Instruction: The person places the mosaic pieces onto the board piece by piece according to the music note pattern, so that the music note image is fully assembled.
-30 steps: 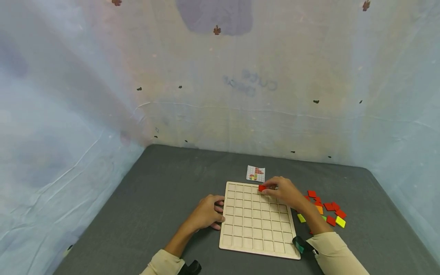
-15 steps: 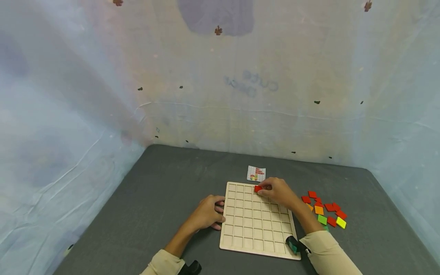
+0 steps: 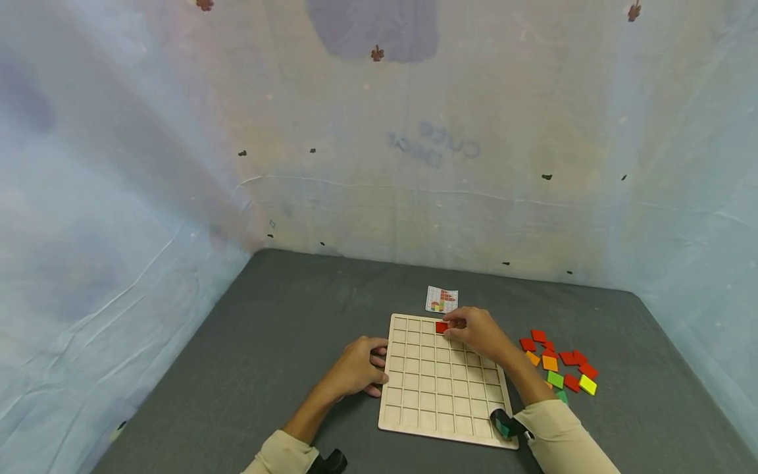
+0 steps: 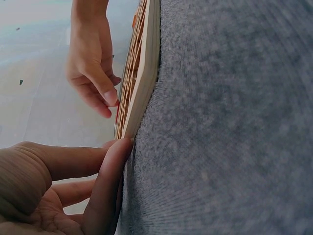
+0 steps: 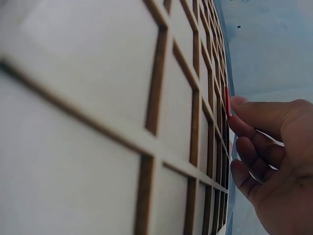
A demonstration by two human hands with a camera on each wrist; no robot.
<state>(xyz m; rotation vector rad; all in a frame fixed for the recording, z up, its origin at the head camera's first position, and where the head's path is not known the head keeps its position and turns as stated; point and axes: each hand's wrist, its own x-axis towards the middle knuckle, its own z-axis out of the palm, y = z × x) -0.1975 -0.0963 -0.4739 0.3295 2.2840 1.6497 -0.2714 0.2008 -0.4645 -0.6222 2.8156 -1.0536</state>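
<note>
A pale wooden grid board (image 3: 414, 368) lies on the dark table with its long side toward the person. My right hand (image 3: 480, 332) reaches over its far edge and pinches the right side of a red square tile (image 3: 441, 327), thumb and index finger at its rim. The tile sits flat over a cell in the farthest row, near the middle. From the right wrist view, the red tile (image 5: 227, 102) shows edge-on at the fingertips. My left hand (image 3: 354, 368) rests against the board's left edge; in the left wrist view its thumb (image 4: 110, 171) touches the wooden side.
Right of the board lie loose tiles: several red ones (image 3: 568, 358), an orange one (image 3: 549, 363), a green one (image 3: 555, 379) and a yellow one (image 3: 587, 385). A small printed pattern card (image 3: 441, 299) lies behind the board. Draped sheeting (image 3: 379, 217) surrounds the table.
The right hand has moved a little left with the red tile and lowered it from a tilt to flat in the far row. The left hand has stayed at the board's edge.
</note>
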